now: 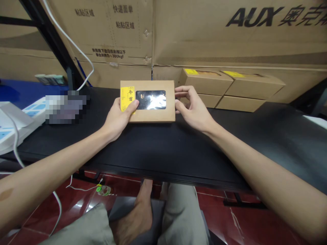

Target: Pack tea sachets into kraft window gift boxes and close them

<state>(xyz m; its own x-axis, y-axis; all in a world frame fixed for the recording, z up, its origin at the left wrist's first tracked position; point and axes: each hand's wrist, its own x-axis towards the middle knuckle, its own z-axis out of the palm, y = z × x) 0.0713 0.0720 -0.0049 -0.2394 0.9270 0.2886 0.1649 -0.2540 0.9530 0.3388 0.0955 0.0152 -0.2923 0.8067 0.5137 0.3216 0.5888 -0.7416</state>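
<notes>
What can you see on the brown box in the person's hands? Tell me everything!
The flat, rectangular brown cardboard box is held level, wide side up, above the black table; whether they touch is hard to tell. A yellow label with black Chinese characters covers its left end. A dark window with shiny clear film sits in the middle. The left hand grips it, thumb on top; the right hand touches its right edge.

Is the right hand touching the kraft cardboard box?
Touching: the head view shows the right hand with its fingertips pressed against the right edge of the kraft cardboard box.
</notes>
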